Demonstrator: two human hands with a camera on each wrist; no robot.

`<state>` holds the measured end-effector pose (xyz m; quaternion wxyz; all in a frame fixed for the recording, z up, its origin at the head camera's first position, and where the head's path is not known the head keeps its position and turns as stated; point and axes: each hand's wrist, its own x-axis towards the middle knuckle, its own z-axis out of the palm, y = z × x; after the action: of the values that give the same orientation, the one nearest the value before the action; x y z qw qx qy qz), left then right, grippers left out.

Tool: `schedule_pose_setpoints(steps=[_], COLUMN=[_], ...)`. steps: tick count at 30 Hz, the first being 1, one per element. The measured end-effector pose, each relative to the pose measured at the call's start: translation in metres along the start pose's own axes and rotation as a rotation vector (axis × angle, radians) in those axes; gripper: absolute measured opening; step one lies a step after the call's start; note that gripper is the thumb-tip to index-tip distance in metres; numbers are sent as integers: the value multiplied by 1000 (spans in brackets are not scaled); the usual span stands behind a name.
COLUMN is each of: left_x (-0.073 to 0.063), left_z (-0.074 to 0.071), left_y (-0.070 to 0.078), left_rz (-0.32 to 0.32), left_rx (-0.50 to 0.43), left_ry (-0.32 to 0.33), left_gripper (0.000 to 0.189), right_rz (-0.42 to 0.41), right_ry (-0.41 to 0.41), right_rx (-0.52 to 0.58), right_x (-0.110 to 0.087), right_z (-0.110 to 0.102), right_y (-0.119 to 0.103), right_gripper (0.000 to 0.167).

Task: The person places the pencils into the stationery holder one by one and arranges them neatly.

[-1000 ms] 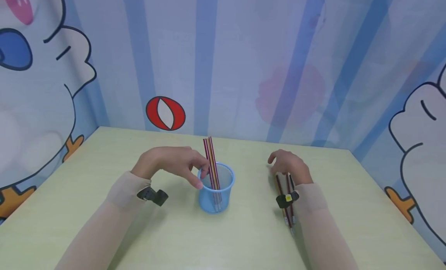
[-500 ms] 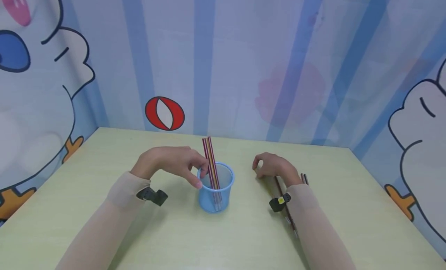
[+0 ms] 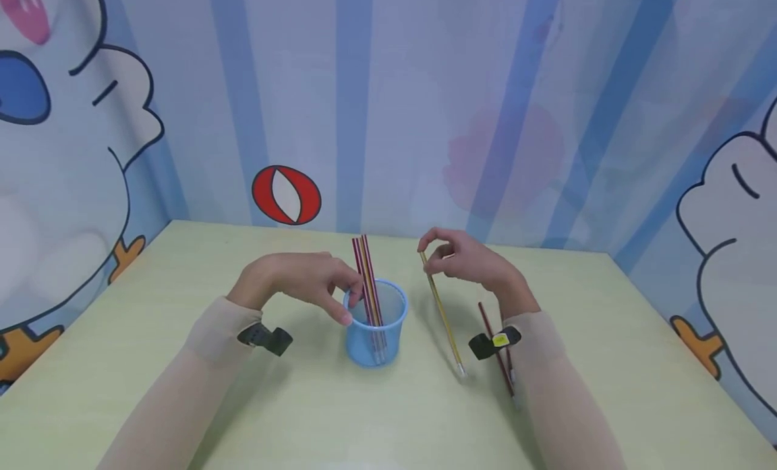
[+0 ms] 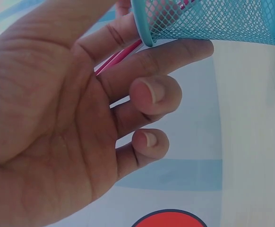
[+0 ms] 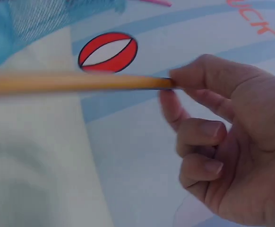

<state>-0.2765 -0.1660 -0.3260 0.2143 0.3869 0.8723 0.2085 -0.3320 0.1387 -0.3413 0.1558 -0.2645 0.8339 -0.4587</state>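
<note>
Only one piece of printing could be read, in the right wrist view: orange-red lettering point(image 5: 253, 18) borne by the pale blue backdrop point(image 5: 147, 161) at the far side. A capital C and K were plainly shown, preceded by what seemed to be a U; the beginning was cut off by the edge of the view, so the whole word could not be read. The K was set between two darker blue stripes point(image 5: 118, 104), farther from the table point(image 5: 33, 142) than the red and white oval point(image 5: 108, 52). In the head view, a small yellow patch point(image 3: 501, 339) was seen on the black device point(image 3: 482, 346) at the right wrist, too small for any marks to be read.
</note>
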Motion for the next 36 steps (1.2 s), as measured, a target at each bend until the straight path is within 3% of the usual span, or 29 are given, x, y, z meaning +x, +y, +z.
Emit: schedule_pose_setpoints(steps=[7, 10, 15, 18, 23, 30, 36], left_x=[1, 2, 1, 0, 0, 0, 2], left_z=[0, 0, -1, -1, 0, 0, -1], left_y=[1, 1, 3, 4, 3, 3, 3], left_rz=[9, 15, 8, 4, -13, -29, -13], left_rx=[1, 1, 1, -1, -6, -15, -18], left_ry=[1, 4, 4, -1, -3, 2, -7], left_gripper=[22, 22, 23, 24, 23, 23, 23], right_rz=[-241, -329, -518, -590, -539, -446, -387], right_ry=[226, 310, 412, 463, 502, 460, 413], right_rx=[107, 204, 402, 457, 352, 114, -6], right_x=[-12, -18, -22, -21, -13, 1, 7], right_z=[-2, 0, 6, 10, 19, 38, 49], right_y=[-32, -43, -57, -60, -55, -47, -40], right_gripper=[26, 27, 29, 31, 27, 26, 25])
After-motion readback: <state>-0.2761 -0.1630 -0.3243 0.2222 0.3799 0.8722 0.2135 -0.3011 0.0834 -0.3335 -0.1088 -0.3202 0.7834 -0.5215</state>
